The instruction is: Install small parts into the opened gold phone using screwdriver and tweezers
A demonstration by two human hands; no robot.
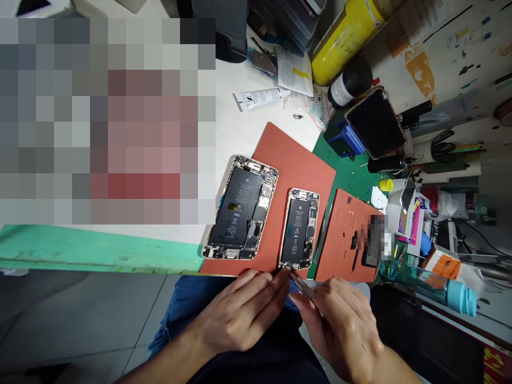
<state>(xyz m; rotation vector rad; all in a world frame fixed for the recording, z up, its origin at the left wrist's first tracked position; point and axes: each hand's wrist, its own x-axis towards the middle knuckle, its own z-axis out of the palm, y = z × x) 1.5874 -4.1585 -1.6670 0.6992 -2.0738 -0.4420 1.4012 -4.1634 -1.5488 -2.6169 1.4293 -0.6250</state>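
A smaller opened phone (298, 229) lies on the red-brown mat, its black battery and inner boards exposed. My left hand (244, 309) is closed at that phone's lower edge, its fingertips bunched together; what they pinch, if anything, is hidden. Between the thumb and fingers of my right hand (340, 325) is a thin precision screwdriver (304, 288) with a ribbed metal handle. Its tip points at the bottom end of the smaller phone, close to my left fingertips. To the left rests a larger opened phone (242, 208), also with battery and boards bare.
The red-brown mat (296, 154) reaches the table's front edge. A second mat (340, 240) on the right carries small dark parts. Farther back are a white tube (260, 98), a yellow can (348, 37) and a propped phone (376, 122). A blue-capped bottle (440, 288) lies at right.
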